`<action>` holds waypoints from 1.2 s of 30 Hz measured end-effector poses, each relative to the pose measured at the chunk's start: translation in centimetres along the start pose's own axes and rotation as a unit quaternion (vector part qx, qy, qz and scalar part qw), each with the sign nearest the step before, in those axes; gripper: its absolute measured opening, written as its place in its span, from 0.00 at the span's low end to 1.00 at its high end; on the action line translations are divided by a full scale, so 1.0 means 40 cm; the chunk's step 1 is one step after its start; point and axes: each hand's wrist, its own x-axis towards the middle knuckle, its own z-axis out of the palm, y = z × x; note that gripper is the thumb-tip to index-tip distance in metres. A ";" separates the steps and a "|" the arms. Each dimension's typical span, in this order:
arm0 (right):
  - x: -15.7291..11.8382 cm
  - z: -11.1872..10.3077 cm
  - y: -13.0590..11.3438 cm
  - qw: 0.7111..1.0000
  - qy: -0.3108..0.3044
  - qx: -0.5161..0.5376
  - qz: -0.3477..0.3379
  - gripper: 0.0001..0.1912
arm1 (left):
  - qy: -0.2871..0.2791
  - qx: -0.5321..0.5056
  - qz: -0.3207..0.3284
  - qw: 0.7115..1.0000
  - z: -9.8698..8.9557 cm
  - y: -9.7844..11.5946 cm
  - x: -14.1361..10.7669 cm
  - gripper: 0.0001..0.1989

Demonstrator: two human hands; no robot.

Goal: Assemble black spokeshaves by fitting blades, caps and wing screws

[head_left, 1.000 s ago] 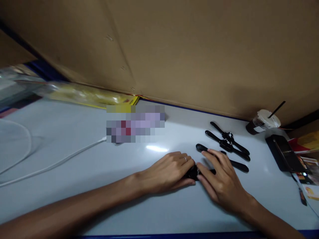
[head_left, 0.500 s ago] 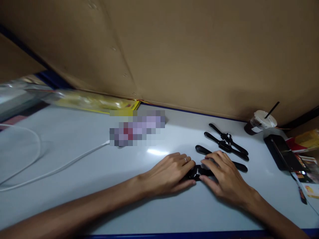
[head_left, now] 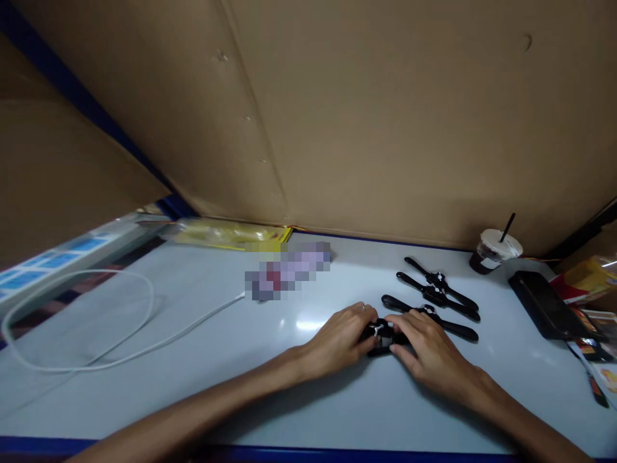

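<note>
Between my two hands is a black spokeshave [head_left: 384,329], held low over the white table [head_left: 202,386]. Its middle shows a bit of bright metal. My left hand [head_left: 337,341], with a ring on one finger, closes round its left handle and hides it. On the other side my right hand [head_left: 431,350] grips the right part with thumb and fingertips. Just beyond lies another black spokeshave [head_left: 460,330], partly covered by my right fingers. Two more, a nearer spokeshave [head_left: 434,296] and a farther spokeshave [head_left: 457,294], rest behind it, nearly parallel.
A blurred-out purple object [head_left: 303,260] with a white cable [head_left: 193,331] lies left of centre. Behind it is a yellow plastic-wrapped pack [head_left: 226,233]. At right stand a lidded drink cup [head_left: 496,251] and a black phone-like object [head_left: 549,302]. A cardboard wall [head_left: 385,128] backs the table.
My view has shifted, so more of the left side shows. The spokeshave in my hands has turned a little, exposing more of its middle; both hands still hold it.
</note>
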 end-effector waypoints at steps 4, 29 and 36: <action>-0.002 -0.001 0.009 0.999 0.007 -0.036 0.006 0.09 | -0.006 -0.023 -0.002 1.000 -0.004 -0.010 0.008 0.10; 0.042 -0.313 0.536 0.893 0.255 -0.110 0.354 0.31 | 0.091 0.053 -0.121 0.987 -0.051 -0.164 0.098 0.17; 0.064 -0.305 0.494 0.878 0.289 -0.135 0.357 0.40 | 0.120 0.068 -0.097 0.986 -0.050 -0.152 0.095 0.18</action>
